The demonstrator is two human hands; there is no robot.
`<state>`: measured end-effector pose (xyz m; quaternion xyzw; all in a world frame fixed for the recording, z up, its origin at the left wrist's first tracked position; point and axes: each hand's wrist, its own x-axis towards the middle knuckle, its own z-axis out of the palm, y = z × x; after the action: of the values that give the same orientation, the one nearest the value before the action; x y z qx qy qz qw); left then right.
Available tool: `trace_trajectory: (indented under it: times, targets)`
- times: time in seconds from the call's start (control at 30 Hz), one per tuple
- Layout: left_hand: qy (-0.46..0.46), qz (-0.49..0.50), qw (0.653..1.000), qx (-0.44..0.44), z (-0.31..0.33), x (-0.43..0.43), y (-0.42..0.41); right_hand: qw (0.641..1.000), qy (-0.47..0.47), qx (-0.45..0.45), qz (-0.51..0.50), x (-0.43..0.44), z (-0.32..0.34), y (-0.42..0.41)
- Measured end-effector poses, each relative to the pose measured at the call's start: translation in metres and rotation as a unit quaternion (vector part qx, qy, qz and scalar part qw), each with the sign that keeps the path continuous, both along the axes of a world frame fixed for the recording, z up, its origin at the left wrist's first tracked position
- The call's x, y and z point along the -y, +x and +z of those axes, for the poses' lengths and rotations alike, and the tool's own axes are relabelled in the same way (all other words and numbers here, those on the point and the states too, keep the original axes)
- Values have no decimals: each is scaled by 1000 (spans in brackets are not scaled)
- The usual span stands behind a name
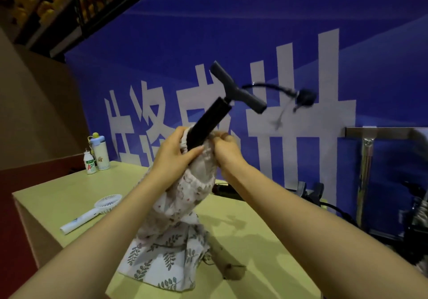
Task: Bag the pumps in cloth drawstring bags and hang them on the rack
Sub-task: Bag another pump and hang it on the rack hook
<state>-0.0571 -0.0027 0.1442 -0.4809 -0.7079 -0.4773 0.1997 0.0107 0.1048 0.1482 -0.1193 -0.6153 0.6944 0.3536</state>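
Note:
A black hand pump (209,119) with a T-handle and a dangling hose sticks up at a tilt out of a floral cloth drawstring bag (183,196). My left hand (173,152) grips the bag's gathered mouth around the pump barrel. My right hand (225,149) pinches the bag's rim on the other side. Both hold the bag above the table. More printed cloth bags (162,261) lie in a heap on the table beneath it. A metal rack (368,159) stands at the right against the blue wall.
The pale yellow table (58,196) carries a white handheld fan (92,210) on the left and two bottles (97,155) at its far left corner. Dark pumps and hoses (310,193) lie at the table's far right. A blue banner wall stands close behind.

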Motion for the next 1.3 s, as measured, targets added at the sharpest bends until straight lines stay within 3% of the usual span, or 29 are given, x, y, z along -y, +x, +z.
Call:
trace_trajectory:
  times: [0.07,0.27,0.43,0.6,0.73,0.8,0.9,1.07,1.13,1.3]
  targets:
    - [31,-7,999,-8,21,2,7,998,-37,-42,3,8,23,6]
    - [118,-27,993,13,66,-5,49,992,-17,-127,-5,16,67,41]
    - [165,-73,982,63,83,-24,105,988,23,-130,-84,5,88,100]
    - [137,-93,979,119,69,-55,169,987,38,-104,-120,-14,80,171]
    - [129,-158,950,235,56,-84,233,983,31,-94,-157,-28,67,239]
    - [149,-189,912,331,51,-102,272,975,47,-59,-207,-48,53,272]
    - [142,-229,853,447,38,-126,317,943,87,15,-321,-84,29,323]
    - [113,-263,834,471,16,-157,361,903,120,120,-395,-122,-11,408]
    - [99,-271,830,477,12,-168,374,881,186,142,-411,-126,-21,427]
    - [81,-281,835,467,4,-194,400,756,433,142,-469,-121,-26,453]
